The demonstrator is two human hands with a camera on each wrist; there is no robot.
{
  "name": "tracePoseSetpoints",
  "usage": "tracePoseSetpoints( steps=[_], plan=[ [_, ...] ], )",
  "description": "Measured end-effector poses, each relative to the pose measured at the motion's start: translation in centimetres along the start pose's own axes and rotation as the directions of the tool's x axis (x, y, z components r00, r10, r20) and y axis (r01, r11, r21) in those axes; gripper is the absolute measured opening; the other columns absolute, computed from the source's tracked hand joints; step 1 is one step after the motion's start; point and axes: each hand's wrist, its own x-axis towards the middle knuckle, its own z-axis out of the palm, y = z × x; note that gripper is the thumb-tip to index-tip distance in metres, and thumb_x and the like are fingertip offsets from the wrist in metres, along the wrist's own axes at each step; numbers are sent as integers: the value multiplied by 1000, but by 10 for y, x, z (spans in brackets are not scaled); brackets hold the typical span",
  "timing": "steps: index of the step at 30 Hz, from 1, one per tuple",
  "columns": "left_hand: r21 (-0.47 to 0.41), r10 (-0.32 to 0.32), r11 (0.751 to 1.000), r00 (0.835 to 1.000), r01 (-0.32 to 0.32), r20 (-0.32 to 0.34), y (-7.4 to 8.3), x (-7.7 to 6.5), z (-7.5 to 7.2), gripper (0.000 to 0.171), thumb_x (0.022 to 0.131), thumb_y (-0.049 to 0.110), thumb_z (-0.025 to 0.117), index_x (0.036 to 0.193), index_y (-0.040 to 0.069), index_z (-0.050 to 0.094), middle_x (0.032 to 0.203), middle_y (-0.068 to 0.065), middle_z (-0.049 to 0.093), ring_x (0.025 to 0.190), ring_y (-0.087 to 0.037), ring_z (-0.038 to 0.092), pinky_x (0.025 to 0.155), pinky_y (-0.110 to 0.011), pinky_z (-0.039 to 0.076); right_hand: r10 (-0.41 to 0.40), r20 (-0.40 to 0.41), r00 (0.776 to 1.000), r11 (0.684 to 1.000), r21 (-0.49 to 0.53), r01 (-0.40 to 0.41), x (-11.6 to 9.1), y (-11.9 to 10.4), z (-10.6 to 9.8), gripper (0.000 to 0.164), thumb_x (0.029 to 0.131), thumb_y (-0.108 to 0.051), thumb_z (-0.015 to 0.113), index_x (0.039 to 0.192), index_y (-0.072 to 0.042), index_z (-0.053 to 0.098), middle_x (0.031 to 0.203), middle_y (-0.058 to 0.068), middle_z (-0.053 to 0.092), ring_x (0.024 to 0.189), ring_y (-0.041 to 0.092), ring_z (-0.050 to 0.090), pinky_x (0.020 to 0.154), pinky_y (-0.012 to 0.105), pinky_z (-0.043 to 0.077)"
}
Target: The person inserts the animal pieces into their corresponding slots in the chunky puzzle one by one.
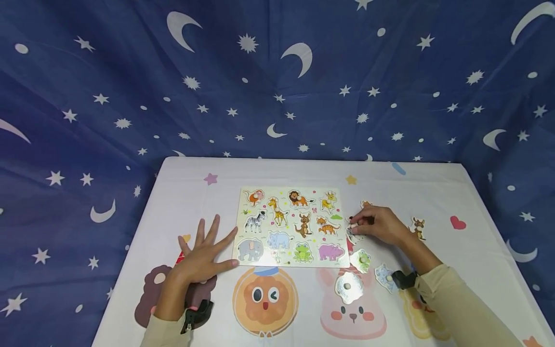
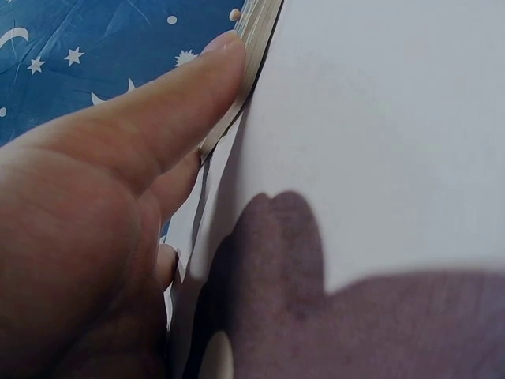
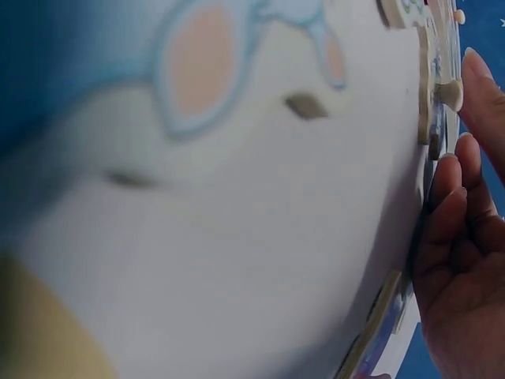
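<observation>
A wooden animal puzzle board [image 1: 290, 226] lies on the white table cover, printed with animal pictures. My left hand [image 1: 204, 253] rests flat with its fingers spread, the fingertips against the board's left edge [image 2: 254, 39]; one finger [image 2: 181, 95] presses on that edge. My right hand [image 1: 368, 224] is just off the board's right edge and pinches the knob [image 3: 450, 93] of a striped zebra piece [image 1: 353, 233] that lies on the table. Its fingers [image 3: 454, 197] curl beside the piece.
Loose pieces lie right of the board: a frog [image 1: 361, 260], a grey piece [image 1: 349, 286], a light blue piece [image 1: 385, 275], a kangaroo [image 1: 418, 227] and an orange one [image 1: 366, 204] behind my hand. A starry blue curtain [image 1: 277, 72] surrounds the table [image 1: 433, 193].
</observation>
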Motion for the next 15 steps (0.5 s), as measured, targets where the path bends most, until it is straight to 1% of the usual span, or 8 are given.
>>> tracePoseSetpoints(
  steps=[8,15],
  plan=[
    [-1,7,1000,1000,-7,1,-1,0,-2,84,87,69,63,159,35,34,173,-14,-5,154,-53,-17,97,-88,-20,-14,1,1000,1000,9,14,1,3,2,24,78,-24,90,98,-18,80,80,-2,64,72,11,55,64,24,47],
    [-2,0,1000,1000,0,1,-1,0,0,85,87,71,62,159,37,33,173,-13,-5,154,-53,-17,97,-88,-20,0,-2,1000,1000,15,0,3,6,3,23,76,-23,91,95,-18,80,79,-2,65,72,10,56,64,23,47]
  ],
)
